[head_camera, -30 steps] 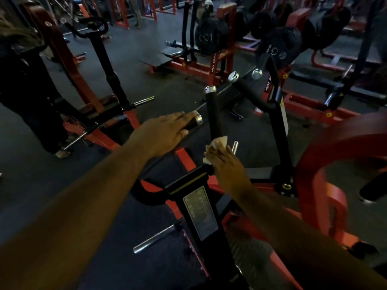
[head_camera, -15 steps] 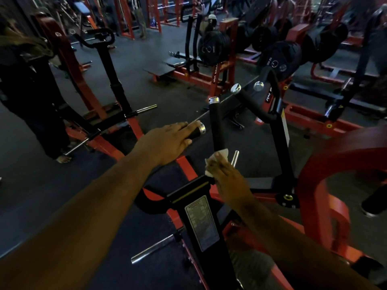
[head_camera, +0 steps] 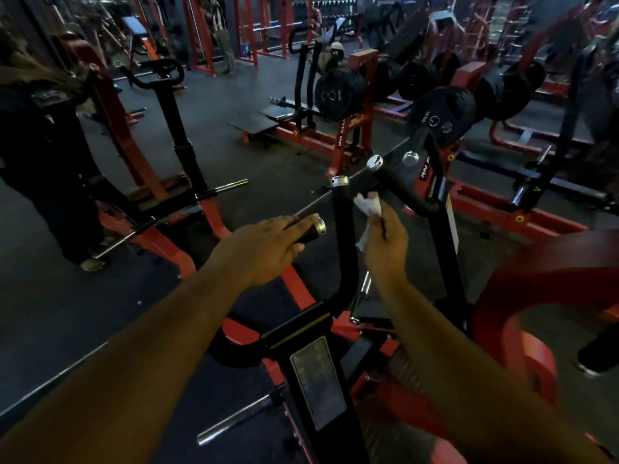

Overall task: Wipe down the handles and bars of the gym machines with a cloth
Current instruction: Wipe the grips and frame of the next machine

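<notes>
In front of me stands a black and red gym machine with chrome-capped black handles. My left hand [head_camera: 264, 249] rests on top of the near left handle [head_camera: 315, 227], fingers stretched along it. My right hand [head_camera: 385, 242] grips a small white cloth [head_camera: 368, 207], held just right of the upright black handle [head_camera: 343, 216] and apart from it. Farther right, an angled handle [head_camera: 398, 187] with a chrome cap rises from the same frame.
A red curved frame [head_camera: 536, 272] fills the right foreground. Weight plates [head_camera: 442, 115] hang on red racks behind. A person [head_camera: 43, 162] stands at the left by another red machine. A chrome peg [head_camera: 234, 423] sticks out low near my arms.
My right hand with the cloth has risen from the base of the upright handle to beside its upper part. The left hand stays on its handle. The camera tilted up slightly.
</notes>
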{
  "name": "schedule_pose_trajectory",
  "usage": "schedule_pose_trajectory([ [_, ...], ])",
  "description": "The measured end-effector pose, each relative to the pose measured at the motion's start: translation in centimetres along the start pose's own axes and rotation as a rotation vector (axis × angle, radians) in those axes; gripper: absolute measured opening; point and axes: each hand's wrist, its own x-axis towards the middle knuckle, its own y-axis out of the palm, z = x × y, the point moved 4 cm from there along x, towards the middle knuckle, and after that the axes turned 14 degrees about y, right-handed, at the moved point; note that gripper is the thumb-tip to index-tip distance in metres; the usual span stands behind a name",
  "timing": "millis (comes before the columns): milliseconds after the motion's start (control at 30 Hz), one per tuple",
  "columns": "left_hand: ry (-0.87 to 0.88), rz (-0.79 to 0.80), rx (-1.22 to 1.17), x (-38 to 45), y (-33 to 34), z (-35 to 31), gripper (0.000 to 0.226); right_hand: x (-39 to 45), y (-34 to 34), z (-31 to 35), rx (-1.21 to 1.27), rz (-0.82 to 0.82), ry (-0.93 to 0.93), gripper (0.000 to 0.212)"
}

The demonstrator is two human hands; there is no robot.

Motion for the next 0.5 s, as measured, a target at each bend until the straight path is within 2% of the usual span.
schedule_pose_trajectory([
  [100, -0.011, 0.006, 0.008, 0.1, 0.2, 0.1, 0.061, 2.0, 3.4, 1.5, -0.111, 0.033, -0.001, 0.039],
  [200, -0.024, 0.014, 0.003, 0.1, 0.3, 0.1, 0.061, 0.4, 4.6, 0.7, -0.186, 0.003, -0.024, 0.048],
  [500, -0.007, 0.018, -0.003, 0.2, 0.0, 0.0, 0.062, -6.8, 0.1, -5.9, -0.293, 0.079, -0.099, 0.053],
])
